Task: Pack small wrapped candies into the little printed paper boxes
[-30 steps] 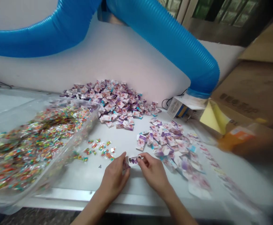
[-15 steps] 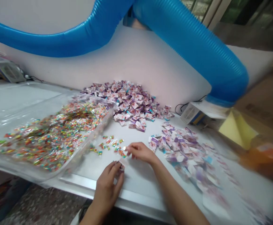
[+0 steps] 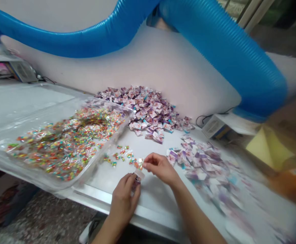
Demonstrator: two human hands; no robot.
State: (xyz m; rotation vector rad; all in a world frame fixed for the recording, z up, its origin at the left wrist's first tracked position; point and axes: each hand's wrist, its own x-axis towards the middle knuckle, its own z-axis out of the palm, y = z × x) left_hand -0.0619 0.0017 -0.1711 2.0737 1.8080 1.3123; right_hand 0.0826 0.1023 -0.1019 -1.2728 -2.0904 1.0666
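My left hand (image 3: 123, 203) pinches a small white plastic sachet (image 3: 139, 175) at its edge, light and probably slippery, while my right hand (image 3: 161, 168) draws its fingertips together just beside loose multicoloured sachets (image 3: 122, 155).

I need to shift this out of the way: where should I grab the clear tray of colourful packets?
Probably by the near rim of the clear plastic tray, coming from the front of the bench with fingers beneath: that side seems to overhang the edge. Its load spreads wide, so a second hand on the right wall should help.
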